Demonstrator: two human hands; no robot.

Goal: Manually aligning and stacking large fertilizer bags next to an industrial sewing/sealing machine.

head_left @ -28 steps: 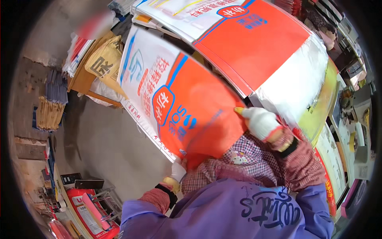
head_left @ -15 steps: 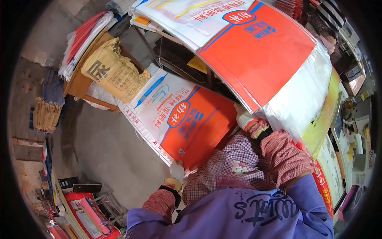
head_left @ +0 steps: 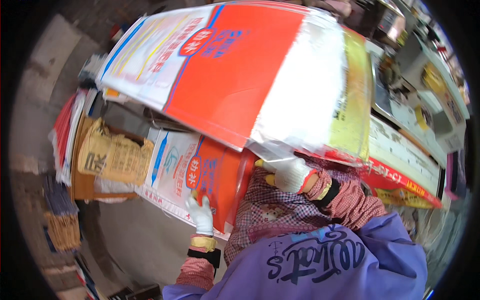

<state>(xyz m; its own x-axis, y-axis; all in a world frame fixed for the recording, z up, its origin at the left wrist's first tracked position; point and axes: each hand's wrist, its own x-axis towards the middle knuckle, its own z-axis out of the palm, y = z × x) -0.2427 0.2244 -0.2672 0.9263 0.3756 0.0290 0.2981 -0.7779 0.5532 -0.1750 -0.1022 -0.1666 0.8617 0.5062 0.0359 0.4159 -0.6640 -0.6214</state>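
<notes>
Several red and white printed woven sacks (head_left: 230,80) lie stacked at the top, with clear plastic liner film (head_left: 305,85) sticking out at their right end. Below and left, a similar red and white sack (head_left: 227,180) lies lower, its near end against my checked apron. My left hand (head_left: 201,214), in a white glove with yellowish fingertips, rests at this sack's near edge, thumb and finger apart. My right hand (head_left: 292,175), gloved the same way, is just under the stack's near corner beside the loose film; its fingers point left and stand apart.
A tan printed sack (head_left: 117,157) lies over a wooden stand (head_left: 82,180) at left, near folded red and white sacks (head_left: 62,140). Bundled stacks (head_left: 62,220) stand on the floor. A yellow-green sack (head_left: 355,95) adjoins the film; a white machine (head_left: 440,110) is at right.
My view has swung right, so the stack sits further left. My left hand has moved up onto the lower sack's edge. My right hand has come away from the stack's corner, its fingers now showing.
</notes>
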